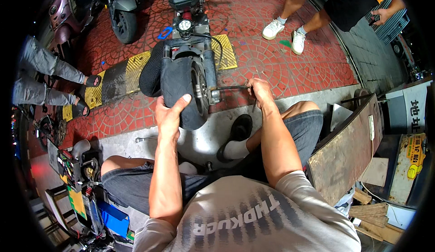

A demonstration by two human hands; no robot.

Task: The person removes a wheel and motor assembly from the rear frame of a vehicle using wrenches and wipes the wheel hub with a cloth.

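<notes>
In front of me stands an electric scooter with its front wheel toward me. My left hand point(168, 115) grips the black tyre point(176, 82) of that wheel, thumb on the tread. My right hand point(260, 91) is closed around a T-handled wrench point(230, 87). Its shaft runs level to the axle end point(215, 94) at the right side of the wheel hub. Part of the crossbar shows below my fist. Against the wheel's left side rests another black tyre point(151, 73). A metal wrench point(146, 138) lies on the pale ground left of my left forearm.
A person in white shoes point(273, 29) stands at far right; another in grey trousers point(50, 68) at left. Parked scooters point(123, 23) stand behind. A brown wooden board point(344, 154) rises beside my right knee, and tools and parts point(84, 166) crowd my left.
</notes>
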